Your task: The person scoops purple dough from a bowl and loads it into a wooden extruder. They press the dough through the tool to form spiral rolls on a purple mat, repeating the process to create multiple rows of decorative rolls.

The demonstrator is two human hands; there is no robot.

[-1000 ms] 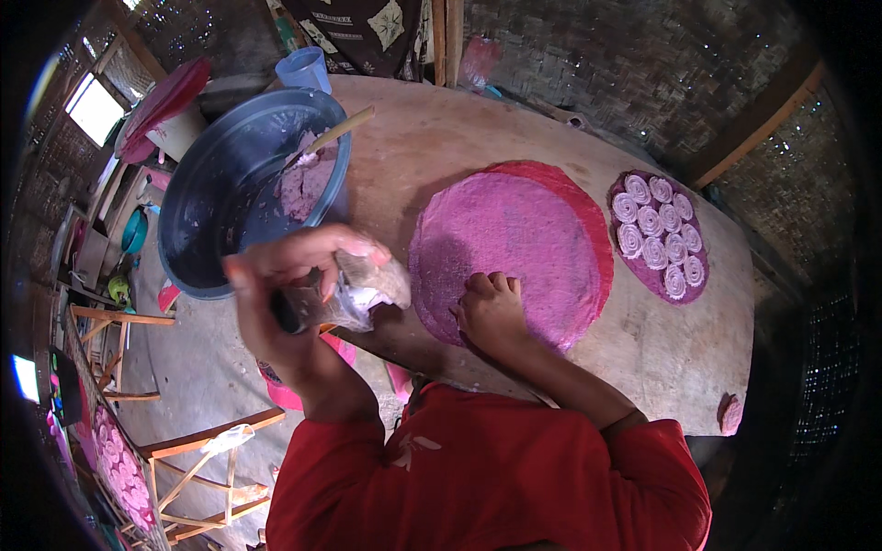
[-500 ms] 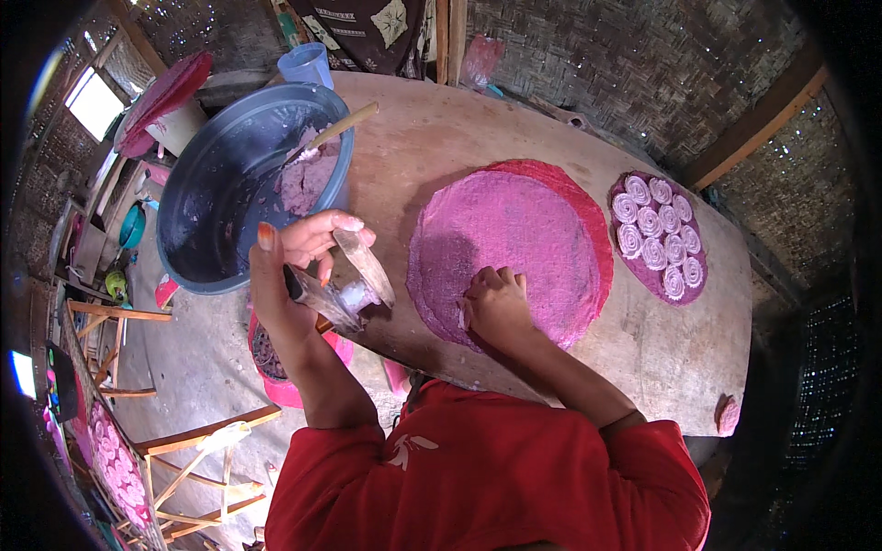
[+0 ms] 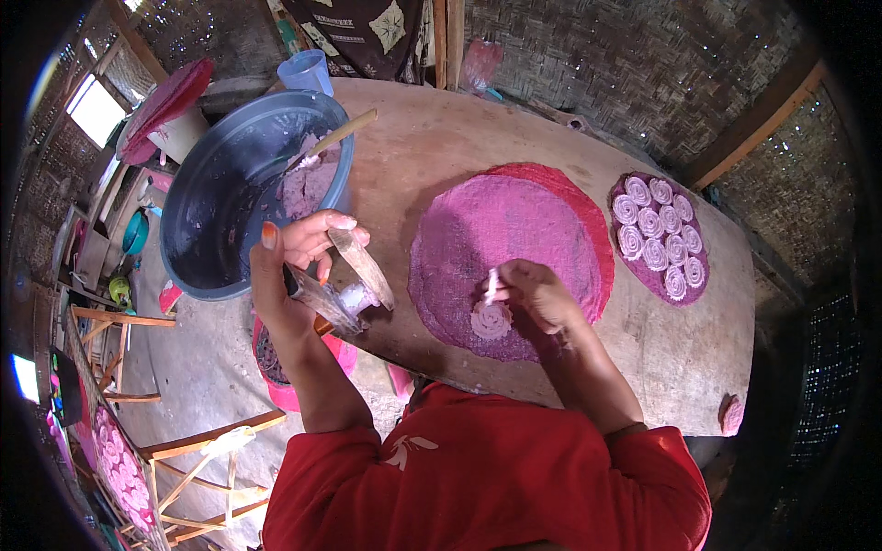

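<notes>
The person's right hand [image 3: 542, 292] hangs over the round pink cloth mat [image 3: 514, 211], fingertips pinching a short white strand [image 3: 492, 283]. Just under it lies a single paste coil [image 3: 491, 321], between six and seven o'clock on the mat; whether strand and coil are joined cannot be told.

At the mat's nine o'clock, the left hand [image 3: 288, 298] is held up, thumb and fingers spread around a two-slat wooden tool [image 3: 365, 264]. The slats stand apart, with white paste [image 3: 356, 296] between them.

The pink mat lies over a red mat [image 3: 602, 241], which shows from twelve to four o'clock. Toward three o'clock, well apart, a purple mat [image 3: 650, 278] bears rows of finished-looking coils [image 3: 650, 220]. Between nine and ten o'clock stands a dark basin [image 3: 211, 248] with purplish dough [image 3: 308, 191] and a wooden-handled utensil [image 3: 340, 136].

The step in hand seems to be finishing or clearing the strand at this first coil. The next move probably calls for a light pinch that keeps the soft rings undisturbed, and a steady left hand.
</notes>
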